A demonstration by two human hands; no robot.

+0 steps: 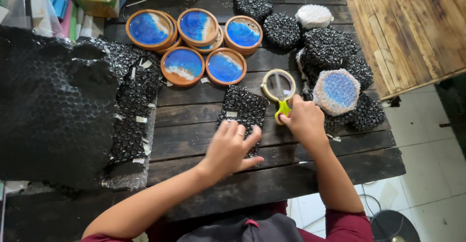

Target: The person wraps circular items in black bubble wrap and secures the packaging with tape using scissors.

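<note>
My left hand (231,147) lies flat, fingers spread, on a strip of black bubble wrap (244,106) in the middle of the dark wooden table (204,174). My right hand (305,120) grips yellow-green scissors (282,110) at the strip's right edge. A roll of clear tape (278,84) lies just beyond the scissors. A round blue coaster wrapped in clear bubble wrap (337,91) sits right of my right hand.
Several round blue-and-white coasters with orange rims (194,43) lie at the back. Wrapped black bundles (330,48) pile up at the back right. A big sheet of black bubble wrap (58,106) covers the left. A lighter wooden top (407,23) stands at right.
</note>
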